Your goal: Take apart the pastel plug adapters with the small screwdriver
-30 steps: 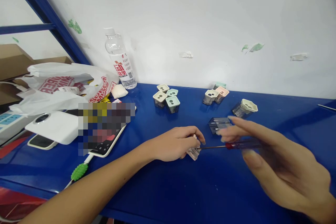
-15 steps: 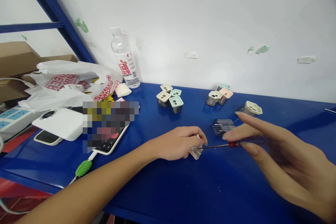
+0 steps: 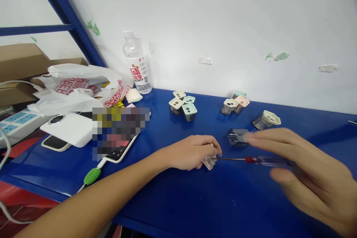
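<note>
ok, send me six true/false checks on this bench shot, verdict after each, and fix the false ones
1. The left hand holds a small pinkish translucent piece. True.
2. The right hand pinches the screwdriver tightly between thumb and fingertips. False: thumb and fingers are spread apart, on either side of it.
3. The screwdriver's shaft points toward the piece. True.
4. The bottle is right of the four clustered sharpeners in the picture. False: it is to their left.
5. Those four have two cream and two mint tops. True.
6. The smoky clear shell by the right fingertips wears a pink lid. False: no lid shows on it.
</note>
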`<state>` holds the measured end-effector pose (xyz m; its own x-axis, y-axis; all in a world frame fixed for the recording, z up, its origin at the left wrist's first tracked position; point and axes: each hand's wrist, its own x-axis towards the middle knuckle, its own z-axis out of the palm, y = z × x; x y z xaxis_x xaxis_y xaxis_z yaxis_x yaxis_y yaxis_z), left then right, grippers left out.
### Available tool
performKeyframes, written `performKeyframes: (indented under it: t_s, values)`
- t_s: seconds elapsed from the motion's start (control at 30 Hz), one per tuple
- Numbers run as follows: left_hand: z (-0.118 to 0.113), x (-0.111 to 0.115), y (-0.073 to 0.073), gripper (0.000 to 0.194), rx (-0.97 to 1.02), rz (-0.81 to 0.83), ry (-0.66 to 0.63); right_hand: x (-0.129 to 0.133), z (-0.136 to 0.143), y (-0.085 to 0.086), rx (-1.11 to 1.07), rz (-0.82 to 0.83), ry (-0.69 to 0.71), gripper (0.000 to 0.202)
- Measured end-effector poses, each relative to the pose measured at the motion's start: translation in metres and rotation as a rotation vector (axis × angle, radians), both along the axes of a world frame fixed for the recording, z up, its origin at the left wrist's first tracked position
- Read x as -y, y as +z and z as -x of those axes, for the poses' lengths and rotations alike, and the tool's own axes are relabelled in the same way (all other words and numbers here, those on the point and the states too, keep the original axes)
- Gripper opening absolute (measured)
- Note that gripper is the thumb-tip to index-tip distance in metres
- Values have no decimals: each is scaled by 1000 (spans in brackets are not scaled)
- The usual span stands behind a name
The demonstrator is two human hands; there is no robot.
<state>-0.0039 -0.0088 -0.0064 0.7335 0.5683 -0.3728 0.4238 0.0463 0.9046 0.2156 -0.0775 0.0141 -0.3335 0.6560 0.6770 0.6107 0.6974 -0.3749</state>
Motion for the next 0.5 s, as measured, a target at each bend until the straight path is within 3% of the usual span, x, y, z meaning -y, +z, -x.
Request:
performKeyframes:
  t_s: [0.07, 0.13, 0.2, 0.3, 0.5]
  values:
    - [0, -1, -2, 27, 8, 0, -4, 1, 0, -2, 79, 23, 28, 42]
    - [1, -1, -3, 27, 11, -14, -5, 2, 1, -4, 1, 68, 27, 53]
    - [1, 0, -2, 27, 12, -27, -4, 2, 3, -4, -99, 47, 34, 49]
    - [1, 0, -1, 27, 12, -32, -11, 0, 3, 0, -13, -10, 80, 29]
    - [1, 0, 0, 27, 13, -31, -11, 0, 0, -2, 69, 25, 45, 56]
